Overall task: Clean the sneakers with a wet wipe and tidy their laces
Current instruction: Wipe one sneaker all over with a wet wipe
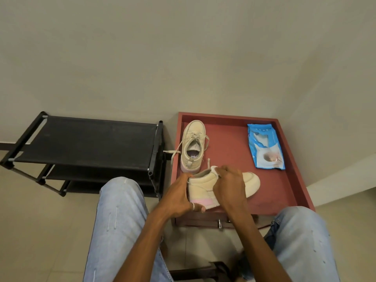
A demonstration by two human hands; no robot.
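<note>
Near sneaker [202,187] is wiped on the table [284,180].
Its heel is gripped by the left hand [179,197] for steadiness; a wipe [214,169] is pinched against the collar by the right hand [230,185], fingers curled.

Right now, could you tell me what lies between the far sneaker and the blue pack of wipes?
Nothing does: the head view shows only bare red table between the far sneaker and the blue pack of wipes.

sneakers [195,128] [203,186] 2 | wet wipe [214,168] 1 | wipe pack [264,147] 1 | shoe rack [87,139] 1
</note>
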